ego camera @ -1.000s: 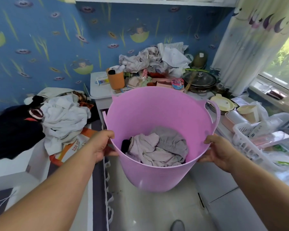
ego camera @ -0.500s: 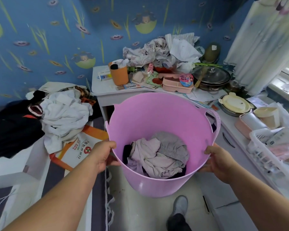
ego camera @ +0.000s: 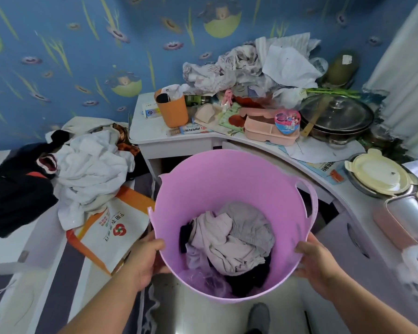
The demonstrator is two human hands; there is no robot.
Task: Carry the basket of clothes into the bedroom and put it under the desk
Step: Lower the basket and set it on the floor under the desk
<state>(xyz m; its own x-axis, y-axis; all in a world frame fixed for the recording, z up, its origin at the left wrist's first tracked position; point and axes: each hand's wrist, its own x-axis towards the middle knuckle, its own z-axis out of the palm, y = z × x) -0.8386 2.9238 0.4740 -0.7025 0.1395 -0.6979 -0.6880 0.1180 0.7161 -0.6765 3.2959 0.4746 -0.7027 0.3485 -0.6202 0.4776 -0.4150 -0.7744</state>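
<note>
I hold a pink plastic basket (ego camera: pixel 227 179) by its rim with both hands, above the floor in front of a white curved desk (ego camera: pixel 179 141). Crumpled pale pink, grey and dark clothes (ego camera: pixel 232 239) lie in the basket's bottom. My left hand (ego camera: pixel 145 259) grips the near left rim, thumb inside. My right hand (ego camera: pixel 316 263) grips the near right rim. The basket's far side reaches the dark opening under the desk (ego camera: pixel 169 162). My shoe (ego camera: pixel 258 314) shows below the basket.
The desk top holds an orange cup (ego camera: pixel 173 109), a pile of cloth (ego camera: pixel 246 66), a pink lunch box (ego camera: pixel 268 128), a lidded pot (ego camera: pixel 336 116) and a cream lid (ego camera: pixel 377 172). To the left, a bed carries white and black clothes (ego camera: pixel 87 169) and an orange-white bag (ego camera: pixel 109 230).
The basket has dropped lower and moved closer to the desk opening. My view has tilted down, and the desk top now sits higher in view.
</note>
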